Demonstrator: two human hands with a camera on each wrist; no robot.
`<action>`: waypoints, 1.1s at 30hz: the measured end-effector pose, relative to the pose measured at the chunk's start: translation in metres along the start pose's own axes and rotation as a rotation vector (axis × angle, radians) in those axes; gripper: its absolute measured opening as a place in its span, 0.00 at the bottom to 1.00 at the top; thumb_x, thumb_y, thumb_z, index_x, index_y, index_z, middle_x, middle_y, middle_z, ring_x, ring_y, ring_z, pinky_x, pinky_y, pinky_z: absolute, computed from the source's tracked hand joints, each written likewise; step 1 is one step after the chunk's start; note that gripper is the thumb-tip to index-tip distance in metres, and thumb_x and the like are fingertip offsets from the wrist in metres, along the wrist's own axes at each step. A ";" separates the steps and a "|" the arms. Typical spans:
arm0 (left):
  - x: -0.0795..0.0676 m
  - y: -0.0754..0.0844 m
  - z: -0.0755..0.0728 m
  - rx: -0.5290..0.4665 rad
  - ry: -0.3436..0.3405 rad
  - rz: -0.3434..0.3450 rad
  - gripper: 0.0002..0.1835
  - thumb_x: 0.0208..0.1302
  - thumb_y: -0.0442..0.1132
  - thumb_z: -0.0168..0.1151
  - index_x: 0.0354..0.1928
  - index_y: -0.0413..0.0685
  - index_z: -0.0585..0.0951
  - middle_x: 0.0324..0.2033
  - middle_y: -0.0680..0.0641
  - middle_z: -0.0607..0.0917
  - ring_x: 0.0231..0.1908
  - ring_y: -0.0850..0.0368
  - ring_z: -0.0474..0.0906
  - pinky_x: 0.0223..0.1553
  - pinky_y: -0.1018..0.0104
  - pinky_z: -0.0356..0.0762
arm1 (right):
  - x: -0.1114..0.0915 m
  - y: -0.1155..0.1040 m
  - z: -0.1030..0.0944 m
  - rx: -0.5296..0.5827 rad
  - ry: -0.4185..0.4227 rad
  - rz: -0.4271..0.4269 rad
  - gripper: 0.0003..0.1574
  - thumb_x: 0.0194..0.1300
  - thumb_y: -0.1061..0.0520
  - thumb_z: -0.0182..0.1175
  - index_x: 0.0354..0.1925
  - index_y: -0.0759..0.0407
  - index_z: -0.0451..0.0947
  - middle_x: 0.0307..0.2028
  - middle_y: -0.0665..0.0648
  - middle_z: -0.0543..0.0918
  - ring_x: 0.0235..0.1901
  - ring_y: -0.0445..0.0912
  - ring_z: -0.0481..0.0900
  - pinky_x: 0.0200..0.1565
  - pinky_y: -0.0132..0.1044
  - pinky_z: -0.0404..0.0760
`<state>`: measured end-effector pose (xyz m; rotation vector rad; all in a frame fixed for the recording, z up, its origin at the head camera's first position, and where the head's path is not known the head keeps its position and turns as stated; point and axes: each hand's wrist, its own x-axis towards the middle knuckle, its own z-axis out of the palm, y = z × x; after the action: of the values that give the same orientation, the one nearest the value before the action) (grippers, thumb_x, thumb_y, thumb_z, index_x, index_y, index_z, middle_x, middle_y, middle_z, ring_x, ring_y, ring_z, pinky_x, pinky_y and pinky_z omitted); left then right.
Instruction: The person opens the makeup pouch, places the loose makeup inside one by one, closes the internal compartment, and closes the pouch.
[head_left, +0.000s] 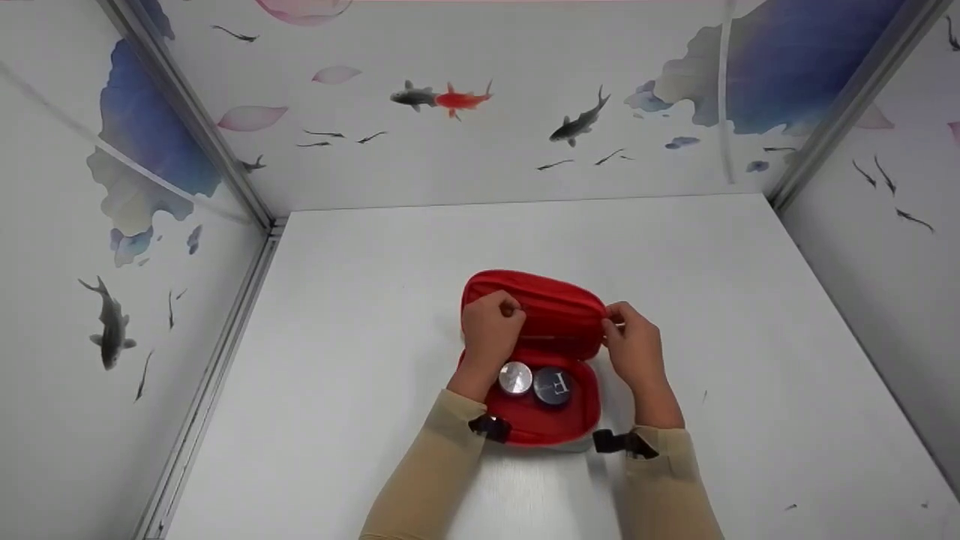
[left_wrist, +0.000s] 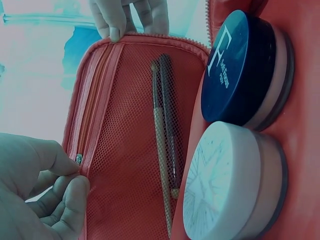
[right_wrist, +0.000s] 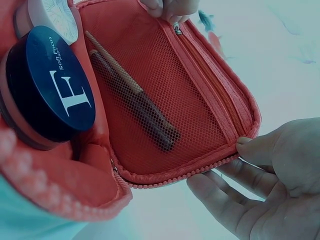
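Observation:
A red cosmetic bag (head_left: 587,412) lies unzipped, its lid (head_left: 559,319) raised at the back. My left hand (head_left: 491,330) pinches the small metal zipper pull (left_wrist: 79,159) of the lid's mesh pocket (left_wrist: 125,130). With thumb and fingers, my right hand (head_left: 637,349) grips the lid's right corner. Behind the mesh lie two makeup brushes (right_wrist: 135,97). In the bag's base sit two round powder jars side by side: one with a pale, star-patterned lid (head_left: 515,379), the other with a dark lid (head_left: 553,387) marked with a large F.
The bag rests on a white table (head_left: 360,322). White panels printed with fish and petals enclose the left, right and back, with metal frame strips (head_left: 202,420) at the corners. A black wrist strap (head_left: 491,427) sits over each beige sleeve.

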<state>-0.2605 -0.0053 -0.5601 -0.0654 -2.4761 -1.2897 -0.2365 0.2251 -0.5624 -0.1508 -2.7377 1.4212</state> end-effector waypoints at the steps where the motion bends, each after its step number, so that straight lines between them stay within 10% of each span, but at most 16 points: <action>1: 0.000 -0.001 0.000 -0.009 0.000 0.002 0.07 0.63 0.32 0.68 0.29 0.51 0.88 0.26 0.53 0.88 0.31 0.61 0.78 0.37 0.67 0.80 | 0.000 0.000 0.000 0.003 0.000 -0.001 0.13 0.81 0.61 0.53 0.57 0.62 0.79 0.55 0.66 0.86 0.55 0.57 0.87 0.53 0.46 0.88; 33: 0.006 -0.014 -0.013 -0.045 0.027 -0.020 0.07 0.64 0.32 0.67 0.29 0.49 0.88 0.26 0.50 0.89 0.31 0.57 0.80 0.37 0.64 0.81 | 0.002 0.001 -0.001 -0.024 -0.009 -0.006 0.13 0.82 0.60 0.52 0.57 0.61 0.79 0.54 0.65 0.86 0.52 0.55 0.87 0.51 0.45 0.88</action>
<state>-0.2651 -0.0249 -0.5625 -0.0343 -2.4316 -1.3458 -0.2384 0.2263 -0.5627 -0.1380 -2.7609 1.3908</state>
